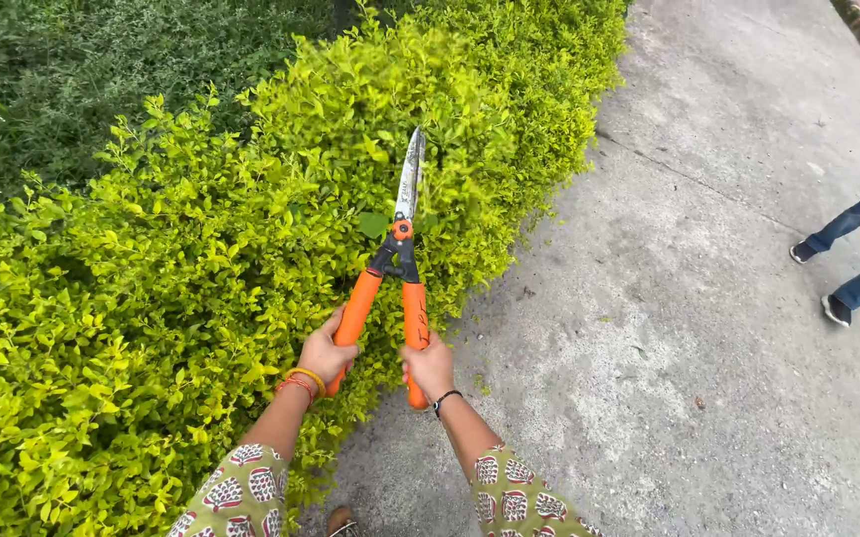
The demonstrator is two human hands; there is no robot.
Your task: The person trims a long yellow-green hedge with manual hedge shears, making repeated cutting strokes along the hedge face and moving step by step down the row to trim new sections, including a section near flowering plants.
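With our left hand (326, 353) and right hand (430, 366) gripping the shears (402, 261), blades closed at the hedge (152, 298) edge, most shoots remain uncut.

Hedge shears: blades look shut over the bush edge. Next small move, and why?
Probably spread the handles: the hedge shears are closed, blades together, tip in the yellow-green hedge. Left hand and right hand each grip an orange handle, so reopening comes before another cut.

Orange-handled shears (396, 268), yellow-green hedge (152, 298), grey pavement (708, 328)
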